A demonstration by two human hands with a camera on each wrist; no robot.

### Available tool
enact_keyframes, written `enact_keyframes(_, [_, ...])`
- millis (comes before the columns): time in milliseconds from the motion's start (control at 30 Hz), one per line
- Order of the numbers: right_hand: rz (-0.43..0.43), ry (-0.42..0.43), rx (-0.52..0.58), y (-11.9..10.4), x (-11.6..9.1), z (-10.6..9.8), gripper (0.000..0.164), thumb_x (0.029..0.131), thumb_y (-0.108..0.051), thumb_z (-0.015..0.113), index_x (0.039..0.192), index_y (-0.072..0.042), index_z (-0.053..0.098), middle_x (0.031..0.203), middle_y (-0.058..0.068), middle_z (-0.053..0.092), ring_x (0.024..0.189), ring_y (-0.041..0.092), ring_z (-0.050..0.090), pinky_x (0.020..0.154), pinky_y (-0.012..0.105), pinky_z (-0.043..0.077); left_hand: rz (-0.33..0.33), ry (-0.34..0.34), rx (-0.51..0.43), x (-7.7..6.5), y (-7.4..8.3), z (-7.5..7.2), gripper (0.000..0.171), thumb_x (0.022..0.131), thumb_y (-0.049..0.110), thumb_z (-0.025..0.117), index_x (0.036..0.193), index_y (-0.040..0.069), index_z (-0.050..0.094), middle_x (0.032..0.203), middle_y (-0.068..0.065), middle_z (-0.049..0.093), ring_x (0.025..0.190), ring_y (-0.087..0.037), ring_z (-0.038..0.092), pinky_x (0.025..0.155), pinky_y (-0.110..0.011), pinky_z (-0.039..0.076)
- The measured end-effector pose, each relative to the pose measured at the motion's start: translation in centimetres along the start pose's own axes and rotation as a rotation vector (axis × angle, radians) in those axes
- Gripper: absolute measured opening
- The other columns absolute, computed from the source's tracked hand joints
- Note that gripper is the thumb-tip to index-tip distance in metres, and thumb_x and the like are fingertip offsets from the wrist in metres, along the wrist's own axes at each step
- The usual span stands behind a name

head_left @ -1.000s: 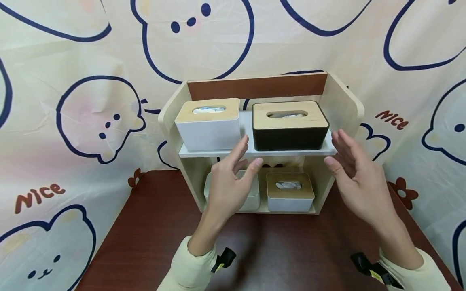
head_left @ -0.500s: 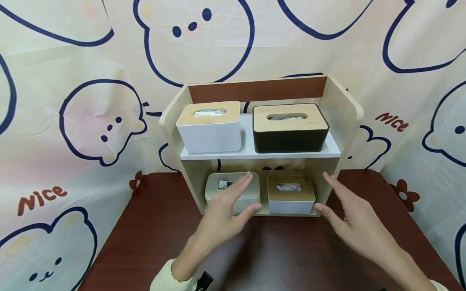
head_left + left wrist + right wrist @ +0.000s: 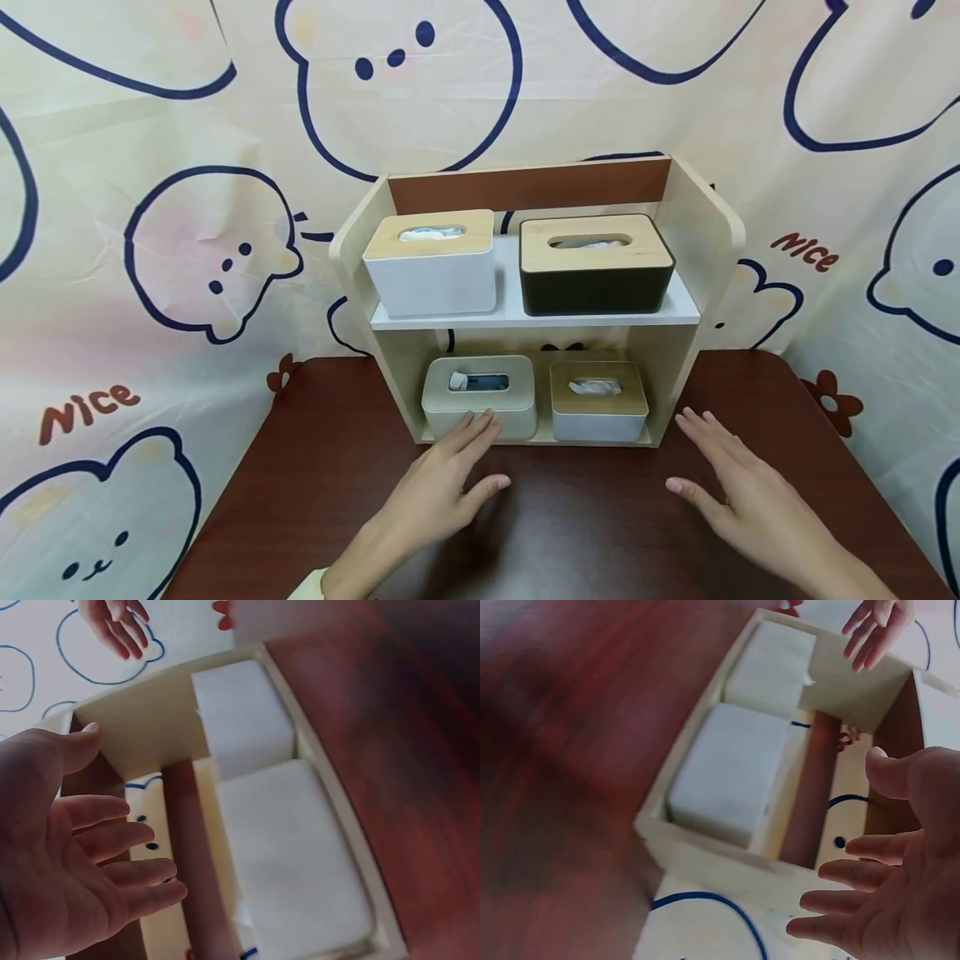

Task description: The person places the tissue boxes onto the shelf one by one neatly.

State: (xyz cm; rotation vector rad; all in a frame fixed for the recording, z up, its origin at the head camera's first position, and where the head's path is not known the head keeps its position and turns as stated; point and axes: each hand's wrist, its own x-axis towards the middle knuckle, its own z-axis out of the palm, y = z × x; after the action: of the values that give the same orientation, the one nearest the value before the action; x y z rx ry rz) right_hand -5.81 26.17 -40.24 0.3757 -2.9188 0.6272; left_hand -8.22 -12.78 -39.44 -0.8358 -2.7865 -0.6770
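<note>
My left hand (image 3: 442, 487), fingers spread and holding nothing, is in front of the pale grey-green tissue box (image 3: 480, 408) on the lower level of a shelf. To the right, my right hand (image 3: 750, 500) is also extended and holds nothing, just off the shelf's lower right corner. Beside the grey-green box sits a smaller white tissue box (image 3: 600, 427) with a brown wooden lid. On the upper level stand a white tissue box (image 3: 438, 283) with a light wooden lid and a black tissue box (image 3: 596, 290) with a similar lid. Both wrist views show relaxed, straight fingers.
The two-level wooden shelf (image 3: 682, 367) stands at the back of a dark reddish-brown table (image 3: 577, 517). Behind and beside it hangs a cloth (image 3: 210, 200) printed with bear outlines.
Both hands have come down and back from the upper level, past the lower level, toward the table in front of the shelf. The tissue boxes have stayed in place.
</note>
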Motion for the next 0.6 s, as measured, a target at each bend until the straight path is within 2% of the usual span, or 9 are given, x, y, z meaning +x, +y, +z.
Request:
enact_keyframes(133, [0.034,-0.026,-0.018,1.5,-0.3,0.7,0.088,0.096,-0.051,0.079,0.164,-0.008,0.044,0.166,0.029,0.043,0.15,0.056,0.043,0.1,0.084,0.044,-0.049,0.001,0.06,-1.4,-1.4,0.3,0.07,0.101,0.04,0.075,0.159,0.009,0.053,0.165,-0.015,0.051,0.154,-0.044,0.045,0.115,-0.061,0.05])
enact_keyframes(300, [0.072,-0.055,-0.004,4.0,-0.3,1.4,0.096,0.094,-0.058,0.078,0.164,-0.005,0.041,0.168,0.03,0.038,0.155,0.057,0.032,0.112,0.085,0.032,-0.101,0.025,0.121,-3.1,-3.6,0.3,0.071,0.1,0.039,0.077,0.158,0.005,0.054,0.164,-0.02,0.051,0.153,-0.048,0.044,0.119,-0.065,0.044])
enact_keyframes(467, [0.118,-0.104,-0.043,6.9,-0.4,1.9,0.103,0.093,-0.063,0.076,0.164,0.002,0.038,0.168,0.037,0.032,0.155,0.062,0.024,0.113,0.088,0.022,-0.193,0.045,0.166,-4.9,-5.9,-0.1,0.073,0.098,0.042,0.079,0.157,0.005,0.055,0.165,-0.02,0.049,0.155,-0.049,0.041,0.12,-0.071,0.04])
enact_keyframes(600, [0.145,-0.111,-0.085,8.8,-0.7,2.0,0.105,0.095,-0.064,0.072,0.164,0.006,0.034,0.167,0.04,0.029,0.156,0.064,0.018,0.113,0.091,0.014,-0.273,0.045,0.21,-6.1,-7.8,-0.6,0.077,0.097,0.045,0.079,0.158,0.005,0.054,0.167,-0.021,0.045,0.157,-0.051,0.036,0.12,-0.075,0.036])
